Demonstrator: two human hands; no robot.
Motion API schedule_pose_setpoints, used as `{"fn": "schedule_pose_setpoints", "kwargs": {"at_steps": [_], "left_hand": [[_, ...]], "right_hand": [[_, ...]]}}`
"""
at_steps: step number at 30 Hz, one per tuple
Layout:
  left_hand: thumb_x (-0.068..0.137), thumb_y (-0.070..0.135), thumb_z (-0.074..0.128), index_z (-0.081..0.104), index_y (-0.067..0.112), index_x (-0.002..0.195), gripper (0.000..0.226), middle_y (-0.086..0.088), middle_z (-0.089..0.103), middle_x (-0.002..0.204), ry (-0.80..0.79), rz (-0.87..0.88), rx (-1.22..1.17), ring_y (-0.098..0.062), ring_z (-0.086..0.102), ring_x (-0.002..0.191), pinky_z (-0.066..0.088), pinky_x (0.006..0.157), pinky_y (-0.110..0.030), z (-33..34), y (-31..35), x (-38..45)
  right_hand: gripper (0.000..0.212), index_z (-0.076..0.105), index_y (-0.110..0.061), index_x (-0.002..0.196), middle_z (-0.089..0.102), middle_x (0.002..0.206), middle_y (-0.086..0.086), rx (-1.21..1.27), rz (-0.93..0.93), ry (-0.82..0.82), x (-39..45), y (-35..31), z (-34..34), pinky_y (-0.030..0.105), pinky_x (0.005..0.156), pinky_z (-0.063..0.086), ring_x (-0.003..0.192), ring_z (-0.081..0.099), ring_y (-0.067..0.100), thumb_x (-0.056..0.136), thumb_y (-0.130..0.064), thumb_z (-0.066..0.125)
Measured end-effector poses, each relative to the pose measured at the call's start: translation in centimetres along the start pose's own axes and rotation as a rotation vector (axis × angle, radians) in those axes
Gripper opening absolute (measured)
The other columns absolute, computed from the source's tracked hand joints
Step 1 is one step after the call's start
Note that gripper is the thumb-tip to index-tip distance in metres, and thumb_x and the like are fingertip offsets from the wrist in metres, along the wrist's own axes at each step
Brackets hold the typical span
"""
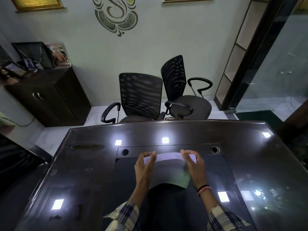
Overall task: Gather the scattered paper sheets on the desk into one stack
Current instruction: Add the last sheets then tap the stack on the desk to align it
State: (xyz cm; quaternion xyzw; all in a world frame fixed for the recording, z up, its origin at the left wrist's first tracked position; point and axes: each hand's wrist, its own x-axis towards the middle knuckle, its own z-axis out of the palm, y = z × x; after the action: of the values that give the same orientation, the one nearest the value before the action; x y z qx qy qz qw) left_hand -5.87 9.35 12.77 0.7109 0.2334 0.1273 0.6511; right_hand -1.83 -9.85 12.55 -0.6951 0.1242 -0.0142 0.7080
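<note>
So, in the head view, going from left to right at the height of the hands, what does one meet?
Bare desk top → left hand gripping the stack's left end → paper stack → right hand gripping its right end → bare desk top again.

Legible markings: none.
No text, label, brand or number can be read anywhere in view. The paper stack (pixel 168 157) shows only blank pale edges. The framed pictures (pixel 35 3) on the wall above the table (pixel 250 155) are too dim and cropped to read, and the wall emblem (pixel 116 15) is an ornamental figure without lettering.
</note>
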Motion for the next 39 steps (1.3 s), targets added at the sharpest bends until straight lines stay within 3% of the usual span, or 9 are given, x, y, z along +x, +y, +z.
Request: {"fn": "schedule_pose_setpoints", "kwargs": {"at_steps": [9,12,18,24,27,30,33,37,39], "left_hand": [[0.077,0.069,0.069,0.069,0.028,0.101,0.048,0.010,0.071,0.101,-0.032,0.006,0.038,-0.008,0.066,0.095,0.053,0.079,-0.028,-0.3,-0.3,-0.1],[0.086,0.065,0.065,0.063,0.028,0.083,0.037,0.014,0.064,0.086,-0.034,0.009,-0.038,-0.006,0.058,0.079,0.045,0.073,-0.025,-0.3,0.2,-0.2],[0.089,0.052,0.074,0.070,0.022,0.104,0.034,0.004,0.072,0.105,-0.045,-0.023,0.030,-0.011,0.068,0.098,0.049,0.076,-0.020,-0.2,0.1,0.0],[0.072,0.069,0.076,0.063,0.025,0.120,0.067,0.008,0.068,0.112,-0.116,-0.005,0.078,-0.008,0.066,0.102,0.050,0.077,-0.017,-0.9,0.6,0.1],[0.068,0.046,0.092,0.051,0.030,0.137,0.082,0.012,0.063,0.120,-0.243,-0.014,0.170,-0.005,0.063,0.106,0.054,0.086,-0.023,-1.9,-0.9,0.8],[0.072,0.018,0.093,0.063,0.029,0.119,0.057,0.013,0.071,0.107,-0.226,-0.002,0.254,-0.008,0.068,0.100,0.055,0.078,-0.022,-2.4,-2.1,0.9],[0.075,0.013,0.087,0.074,0.029,0.095,0.029,0.013,0.076,0.089,-0.174,-0.007,0.272,-0.006,0.073,0.087,0.055,0.066,-0.019,-2.0,-2.1,1.0],[0.078,0.006,0.078,0.076,0.021,0.092,0.021,0.010,0.076,0.087,-0.163,0.035,0.347,-0.008,0.071,0.083,0.054,0.065,-0.017,-1.7,-2.1,1.6],[0.079,0.006,0.080,0.075,0.024,0.092,0.023,0.009,0.076,0.086,-0.159,0.016,0.341,-0.009,0.071,0.083,0.055,0.064,-0.017,-1.6,-2.1,1.4]], "right_hand": [[0.024,0.073,-0.009,0.095,0.074,0.097,0.003,-0.056,-0.001,-0.019,-0.6,-0.4,-0.4,0.014,0.073,0.051,0.080,0.065,0.002,0.085,-0.028,0.083],[0.026,0.074,-0.010,0.096,0.075,0.095,0.001,-0.047,0.019,-0.021,-0.6,-0.5,-0.6,0.022,0.076,0.051,0.081,0.065,0.006,0.087,-0.034,0.080],[0.025,0.075,-0.011,0.097,0.076,0.100,0.001,-0.093,-0.012,-0.027,-0.5,-0.8,-1.0,0.026,0.083,0.051,0.091,0.068,0.009,0.088,-0.035,0.079],[0.029,0.073,-0.013,0.092,0.074,0.096,0.001,-0.209,-0.034,-0.090,-0.1,-1.2,-1.2,0.031,0.080,0.054,0.087,0.068,0.011,0.083,-0.038,0.083],[0.030,0.072,-0.019,0.087,0.073,0.089,-0.004,-0.343,-0.116,-0.114,0.5,-1.4,-1.5,0.037,0.081,0.057,0.086,0.068,0.014,0.080,-0.045,0.084],[0.045,0.071,-0.026,0.087,0.072,0.089,-0.014,-0.625,-0.228,-0.250,1.5,-2.2,-1.5,0.047,0.098,0.051,0.087,0.065,0.010,0.072,-0.068,0.077],[0.065,0.074,-0.034,0.098,0.071,0.102,-0.023,-1.043,-0.367,-0.465,2.1,-5.0,0.0,0.054,0.118,0.021,0.105,0.060,0.005,0.062,-0.087,0.062],[0.085,0.060,-0.039,0.132,0.071,0.119,-0.010,-1.178,-0.367,-0.820,1.7,-8.1,4.3,0.036,0.096,0.049,0.108,0.065,0.015,0.059,-0.079,0.078],[0.065,0.057,-0.037,0.133,0.070,0.120,0.000,-1.297,-0.434,-0.877,1.4,-8.1,6.8,0.037,0.090,0.051,0.110,0.065,0.024,0.075,-0.052,0.080]]}}
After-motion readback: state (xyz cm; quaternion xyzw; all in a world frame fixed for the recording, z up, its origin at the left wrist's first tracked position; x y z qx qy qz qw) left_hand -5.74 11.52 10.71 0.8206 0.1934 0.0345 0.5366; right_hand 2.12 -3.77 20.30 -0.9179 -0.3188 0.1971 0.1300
